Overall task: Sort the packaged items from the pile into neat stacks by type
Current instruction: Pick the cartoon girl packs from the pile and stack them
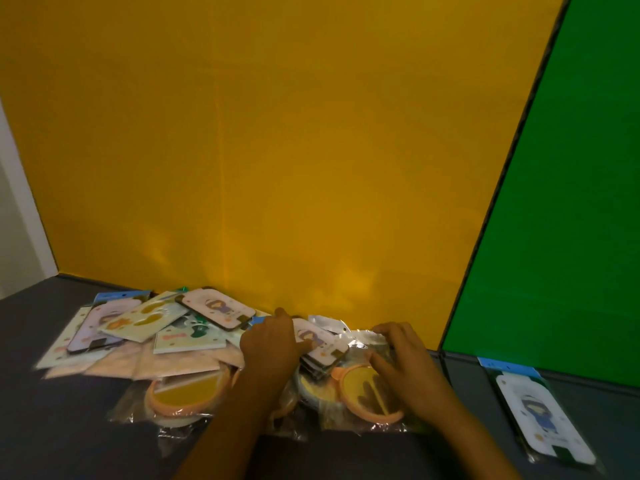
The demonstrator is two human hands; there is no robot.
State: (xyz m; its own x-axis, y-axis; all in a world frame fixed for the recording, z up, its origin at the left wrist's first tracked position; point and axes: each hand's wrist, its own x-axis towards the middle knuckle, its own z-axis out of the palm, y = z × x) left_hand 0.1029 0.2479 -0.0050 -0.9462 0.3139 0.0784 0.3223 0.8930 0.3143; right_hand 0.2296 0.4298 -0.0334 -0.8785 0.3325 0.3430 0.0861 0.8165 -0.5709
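Left hand (273, 344) is down in the middle of the pile (166, 341), knuckles up, fingers curled onto the near edge of a character card pack (320, 341); the thumb presses its face, so it has hold of that pack. The pack's long axis runs from far-left to near-right, lying tilted on a small heap of similar cards. Right hand (405, 365) sits just beside it, palm down, fingers spread and lightly bent, fingertips pressing the clear wrap of a round orange-rimmed item (367, 393); it looks like a touch rather than a grip, though the blur makes it hard to be sure. Both forearms come in from the bottom edge, angled toward each other. Out to the left, another round orange-rimmed item (188, 393) lies flat in its bag, and behind it flat card packs are strewn at all angles, one character card (214, 311) propped on top pointing far-left to near-right. Well apart on the right, a single bagged character card (540, 415) lies alone on the grey table (52, 427), its long axis running away from the viewer. A yellow backdrop (277, 133) and a green panel (571, 202) stand behind.
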